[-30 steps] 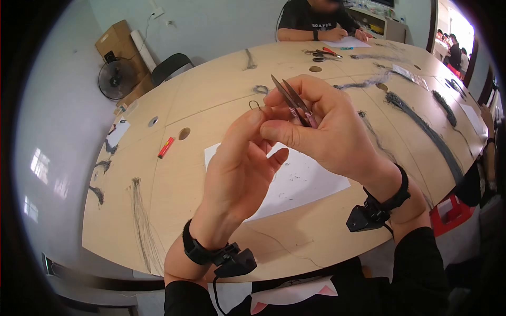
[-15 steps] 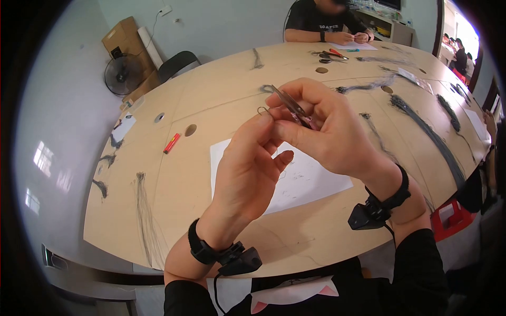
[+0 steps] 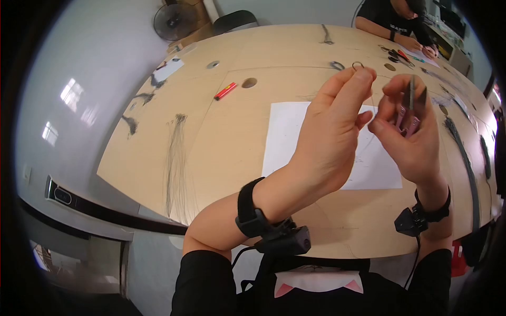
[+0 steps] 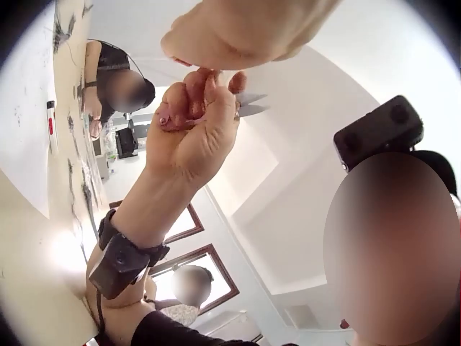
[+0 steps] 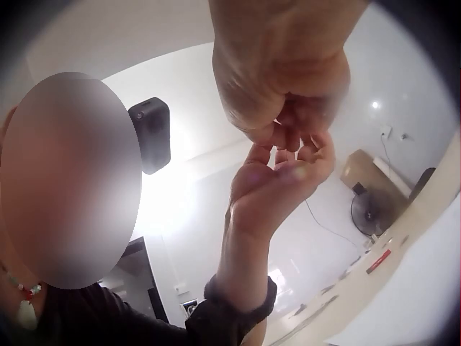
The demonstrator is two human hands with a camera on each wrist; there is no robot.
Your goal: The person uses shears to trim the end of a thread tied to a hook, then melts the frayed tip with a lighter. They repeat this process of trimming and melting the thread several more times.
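Note:
In the head view my left hand (image 3: 332,124) is raised over the table, pinching a thin dark strand between thumb and forefinger. A small loop (image 3: 358,62) of it stands above the fingertips. To its right, a small gap away, my right hand (image 3: 416,155) holds small scissors (image 3: 409,122) with pink handles, blades pointing up and slightly apart. The left wrist view shows the pink handles (image 4: 171,118) within the curled fingers of the right hand. Below both hands lies a white sheet of paper (image 3: 284,134) with small dark clippings on it.
A bundle of long dark strands (image 3: 176,158) lies at left on the table, and a red tube (image 3: 225,91) farther back. More scissors (image 3: 395,55) lie near a seated person (image 3: 387,23) across the table. Thick dark bundles (image 3: 464,158) lie at right.
The hands have moved apart; the scissors are now upright and away from the loop. The head view has swung left and down, so the table appears shifted right and up.

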